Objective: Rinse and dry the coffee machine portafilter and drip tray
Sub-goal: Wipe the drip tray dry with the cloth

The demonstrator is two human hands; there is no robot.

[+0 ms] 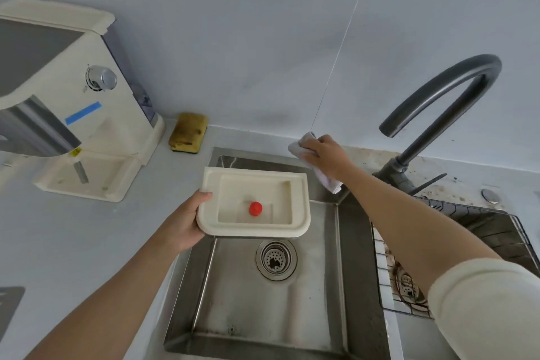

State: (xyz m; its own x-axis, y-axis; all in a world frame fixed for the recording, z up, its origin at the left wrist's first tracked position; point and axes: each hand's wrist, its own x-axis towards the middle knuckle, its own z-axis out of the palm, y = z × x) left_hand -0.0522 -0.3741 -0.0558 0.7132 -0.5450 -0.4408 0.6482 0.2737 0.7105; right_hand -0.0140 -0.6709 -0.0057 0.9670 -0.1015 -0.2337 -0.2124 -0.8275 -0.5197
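Note:
My left hand (187, 222) grips the left edge of the cream drip tray (298, 207) and holds it level over the steel sink (271, 310). A small red float (255, 209) sits inside the tray's hollow. My right hand (327, 156) is closed on a crumpled grey-white cloth (330, 181) at the sink's back rim, right of the tray and apart from it. The cream coffee machine (96, 102) stands on the counter at the left, its base slot bare. No portafilter shows anywhere in view.
A dark arched tap (438, 90) rises at the back right. A yellow sponge (188, 131) leans on the wall behind the sink. The drain strainer (276, 259) lies in the basin. A stained wire rack (409, 280) covers the right basin.

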